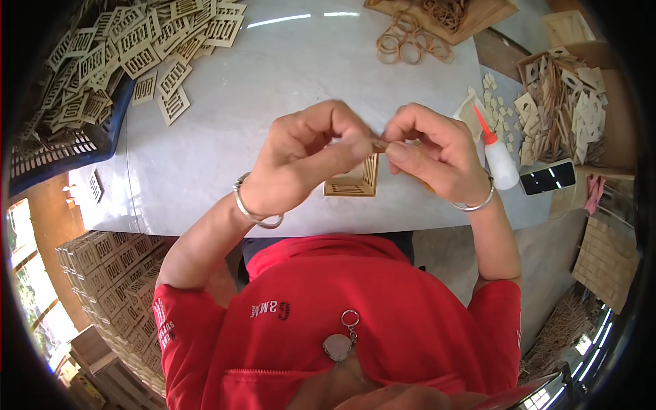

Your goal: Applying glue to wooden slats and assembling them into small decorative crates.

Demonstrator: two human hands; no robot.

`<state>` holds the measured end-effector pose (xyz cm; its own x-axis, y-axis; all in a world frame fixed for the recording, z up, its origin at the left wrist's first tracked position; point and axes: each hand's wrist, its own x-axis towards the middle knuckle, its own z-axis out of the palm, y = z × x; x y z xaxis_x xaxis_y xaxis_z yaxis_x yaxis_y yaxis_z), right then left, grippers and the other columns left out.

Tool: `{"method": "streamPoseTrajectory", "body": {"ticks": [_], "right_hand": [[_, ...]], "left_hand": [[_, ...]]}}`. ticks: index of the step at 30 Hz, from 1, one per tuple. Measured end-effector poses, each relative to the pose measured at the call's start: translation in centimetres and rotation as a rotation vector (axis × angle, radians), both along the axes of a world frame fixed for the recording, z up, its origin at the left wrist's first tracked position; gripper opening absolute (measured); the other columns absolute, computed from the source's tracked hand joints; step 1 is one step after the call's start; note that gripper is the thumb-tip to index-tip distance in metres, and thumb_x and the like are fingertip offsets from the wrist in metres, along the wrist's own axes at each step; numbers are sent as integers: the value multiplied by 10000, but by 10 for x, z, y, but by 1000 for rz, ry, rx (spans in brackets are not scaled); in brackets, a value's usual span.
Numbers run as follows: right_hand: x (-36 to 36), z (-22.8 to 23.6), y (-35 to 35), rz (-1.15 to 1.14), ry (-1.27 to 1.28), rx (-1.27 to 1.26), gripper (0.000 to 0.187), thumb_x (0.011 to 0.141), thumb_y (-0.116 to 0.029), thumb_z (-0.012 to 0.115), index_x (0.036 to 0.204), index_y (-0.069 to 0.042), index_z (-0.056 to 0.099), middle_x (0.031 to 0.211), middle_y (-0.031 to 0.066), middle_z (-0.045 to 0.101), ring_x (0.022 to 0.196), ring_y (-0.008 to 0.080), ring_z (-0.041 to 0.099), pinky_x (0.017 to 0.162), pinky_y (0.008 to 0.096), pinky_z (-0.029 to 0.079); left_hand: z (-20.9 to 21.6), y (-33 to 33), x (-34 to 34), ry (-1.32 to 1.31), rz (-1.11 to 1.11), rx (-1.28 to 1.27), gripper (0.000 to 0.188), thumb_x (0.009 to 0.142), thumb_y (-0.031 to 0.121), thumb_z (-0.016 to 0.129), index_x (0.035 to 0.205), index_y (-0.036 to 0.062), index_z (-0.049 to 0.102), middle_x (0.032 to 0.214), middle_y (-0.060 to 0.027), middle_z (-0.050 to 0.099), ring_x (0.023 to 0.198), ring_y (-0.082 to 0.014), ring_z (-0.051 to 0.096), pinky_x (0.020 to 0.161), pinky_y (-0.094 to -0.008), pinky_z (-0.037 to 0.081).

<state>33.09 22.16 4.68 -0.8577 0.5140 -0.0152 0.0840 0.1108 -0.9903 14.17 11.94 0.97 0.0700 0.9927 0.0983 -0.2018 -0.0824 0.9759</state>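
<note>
From afar I see the left hand [301, 154] and right hand [437, 152] pinched on a small brown piece [379, 144], too blurred to identify, probably to steady it by the wooden box [373, 179] on the surface [205, 137], the white bottle [503, 168] handily near.

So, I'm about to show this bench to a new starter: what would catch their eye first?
Probably the bright red shirt across the lower middle, then the left hand and right hand at centre, pinching a thin brown piece over a small wooden box. Next, the heap of slotted wooden panels at upper left and the white bottle with its red nozzle, right of the right hand.
</note>
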Motion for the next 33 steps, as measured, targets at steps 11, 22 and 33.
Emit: {"method": "streamPoseTrajectory", "body": {"ticks": [11, 22, 33], "right_hand": [[39, -27, -27, 148, -296, 1070, 239, 663, -225, 736, 635, -89, 542, 772, 5, 551, 826, 123, 598, 929, 454, 379], [42, -79, -28, 226, -495, 1079, 223, 710, -266, 693, 745, -57, 627, 996, 6, 568, 965, 98, 545, 933, 454, 357], [36, -127, -38, -3, -237, 971, 199, 648, -126, 713, 803, -24, 641, 917, 53, 600, 894, 174, 578, 742, 333, 437]], "left_hand": [[0, -38, -29, 1203, 85, 472, 142, 665, 17, 625, 592, 53, 509, 749, -33, 614, 682, -157, 609, 717, -327, 409], [-65, -40, -21, 1248, 38, 364, 76, 672, 37, 577, 634, 33, 512, 897, -64, 578, 932, -181, 595, 905, -400, 380], [-92, -40, 3, 1112, 206, 417, 89, 669, -6, 626, 731, 1, 563, 932, -87, 570, 837, -231, 559, 772, -337, 451]]}}
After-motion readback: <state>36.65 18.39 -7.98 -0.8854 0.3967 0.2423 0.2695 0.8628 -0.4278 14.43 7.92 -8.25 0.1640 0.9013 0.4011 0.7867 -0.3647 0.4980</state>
